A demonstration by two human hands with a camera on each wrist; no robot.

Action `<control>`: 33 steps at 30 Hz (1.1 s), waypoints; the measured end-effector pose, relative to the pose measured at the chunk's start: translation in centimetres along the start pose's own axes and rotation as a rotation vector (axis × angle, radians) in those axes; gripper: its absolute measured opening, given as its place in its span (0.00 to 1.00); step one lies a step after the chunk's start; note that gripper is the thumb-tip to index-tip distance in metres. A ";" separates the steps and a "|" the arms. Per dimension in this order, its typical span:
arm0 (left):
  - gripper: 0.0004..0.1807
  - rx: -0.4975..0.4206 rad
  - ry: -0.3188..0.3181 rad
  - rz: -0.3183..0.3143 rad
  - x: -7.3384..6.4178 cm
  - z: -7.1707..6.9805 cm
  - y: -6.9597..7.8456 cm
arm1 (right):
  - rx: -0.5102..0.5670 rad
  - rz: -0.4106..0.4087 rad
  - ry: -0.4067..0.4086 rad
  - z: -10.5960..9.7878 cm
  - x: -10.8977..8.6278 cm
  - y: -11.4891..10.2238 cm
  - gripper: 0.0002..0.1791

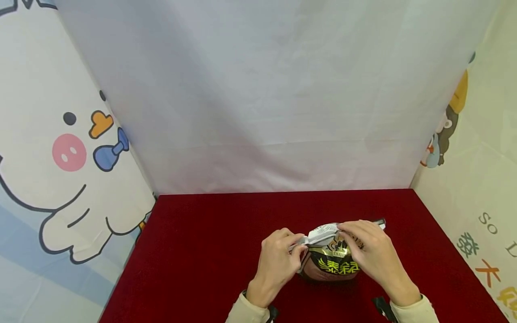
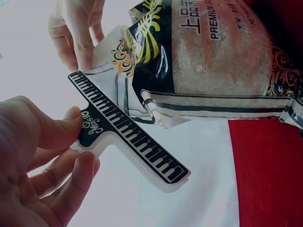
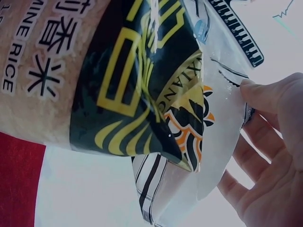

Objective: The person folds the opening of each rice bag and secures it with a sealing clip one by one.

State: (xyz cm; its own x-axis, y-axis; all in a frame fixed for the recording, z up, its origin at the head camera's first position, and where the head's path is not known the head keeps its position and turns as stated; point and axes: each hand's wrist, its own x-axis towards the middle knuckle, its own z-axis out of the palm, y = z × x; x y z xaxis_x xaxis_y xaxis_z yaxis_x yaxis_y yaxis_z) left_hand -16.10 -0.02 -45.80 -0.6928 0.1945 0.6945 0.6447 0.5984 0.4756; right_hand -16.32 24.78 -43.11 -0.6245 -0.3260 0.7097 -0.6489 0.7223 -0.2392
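A bag of rice (image 1: 337,264), black and gold with a see-through middle, stands on the red table in the head view. My left hand (image 1: 276,258) pinches the handle of a long clip (image 2: 128,127) with a piano-key pattern and the word "Music". Close along the bag's pale top edge, the clip overlaps it in the left wrist view. The thumb and fingers of my right hand (image 1: 373,251) pinch the white top (image 3: 222,118) of the bag from the other side. In the right wrist view, the clip's end shows just beyond my right thumb.
The red tabletop (image 1: 194,251) stretches away to the left and behind the bag. A pale cloth (image 1: 274,98) hangs along the back edge. Printed cartoon sheets (image 1: 68,215) stand at the left and right sides.
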 end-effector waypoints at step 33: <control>0.12 0.124 -0.068 0.007 -0.4 1.2 -0.2 | 0.047 0.011 -0.004 0.4 0.1 0.3 0.14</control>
State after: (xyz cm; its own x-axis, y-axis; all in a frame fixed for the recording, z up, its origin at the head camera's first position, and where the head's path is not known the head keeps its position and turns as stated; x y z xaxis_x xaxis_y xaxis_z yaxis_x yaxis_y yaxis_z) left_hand -16.37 0.70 -46.85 -0.7116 0.2488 0.6571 0.6075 0.6876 0.3977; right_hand -16.75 24.75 -43.36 -0.6334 -0.3209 0.7042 -0.6617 0.6964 -0.2778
